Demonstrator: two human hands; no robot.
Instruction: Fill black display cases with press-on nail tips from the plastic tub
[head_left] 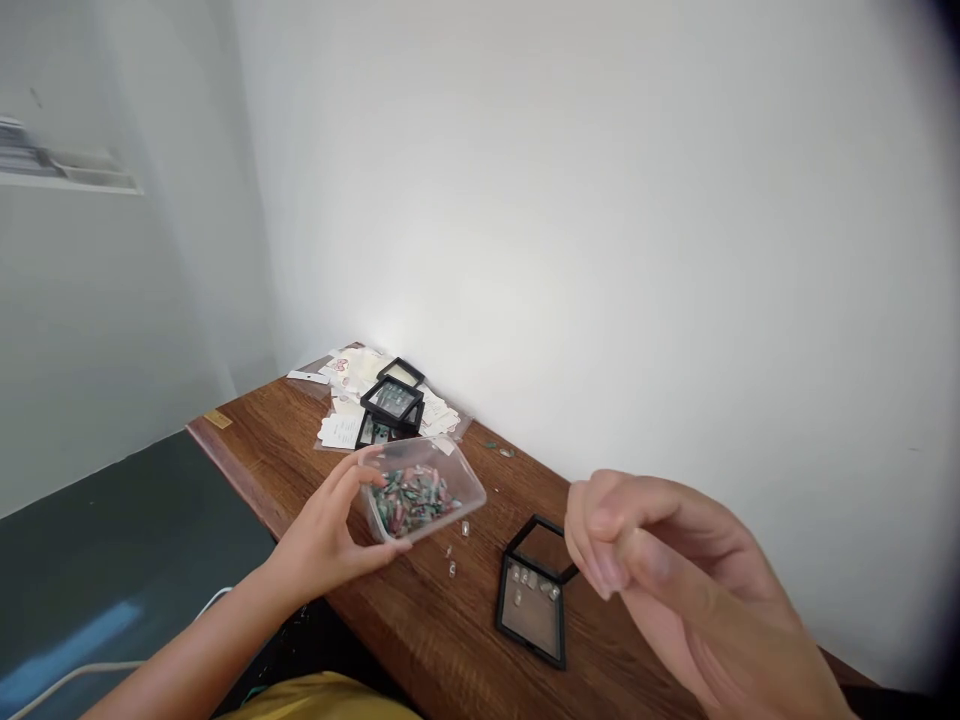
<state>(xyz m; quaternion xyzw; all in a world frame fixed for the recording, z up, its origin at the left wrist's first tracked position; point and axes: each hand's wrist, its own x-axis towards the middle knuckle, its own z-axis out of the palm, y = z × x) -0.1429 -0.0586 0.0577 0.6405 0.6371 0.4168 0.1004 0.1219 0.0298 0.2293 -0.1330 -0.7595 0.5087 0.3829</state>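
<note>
A clear plastic box (466,480) of small coloured pieces is gripped by the left fingers (380,515) above a brown wooden surface (442,640). The right fingers (616,568) are curled closed near an open black-framed case (529,626), beside a white wall (600,250).

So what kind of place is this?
Probably a home or small office corner used for craft work: a wooden table against a bare wall, with a tub of small coloured pieces and black frames.
</note>
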